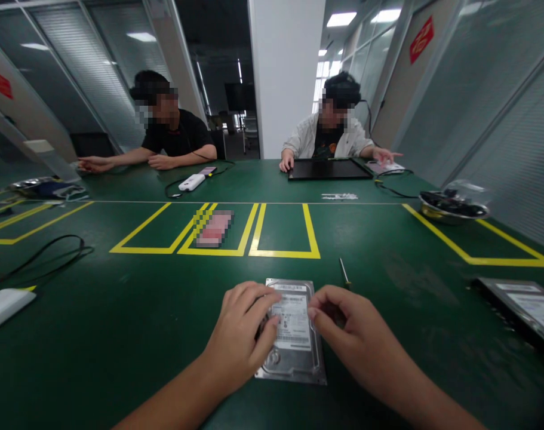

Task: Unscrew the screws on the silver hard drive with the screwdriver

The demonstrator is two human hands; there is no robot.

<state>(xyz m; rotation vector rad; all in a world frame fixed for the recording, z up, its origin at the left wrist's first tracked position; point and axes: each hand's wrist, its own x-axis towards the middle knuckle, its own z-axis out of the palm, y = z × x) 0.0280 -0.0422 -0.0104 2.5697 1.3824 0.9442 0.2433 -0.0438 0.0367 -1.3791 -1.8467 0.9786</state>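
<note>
Two hands rest on the hard drive (294, 334), lying flat on the green table (119, 334), long side pointing away. Left hand (242, 337) and right hand (350, 334) press its sides, fingers curled, not lifting.

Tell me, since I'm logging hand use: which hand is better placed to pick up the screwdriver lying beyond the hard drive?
Probably the right hand. The screwdriver lies just beyond it, off the hard drive's far right corner, with bare table between. The left hand would have to cross over the drive.
</note>
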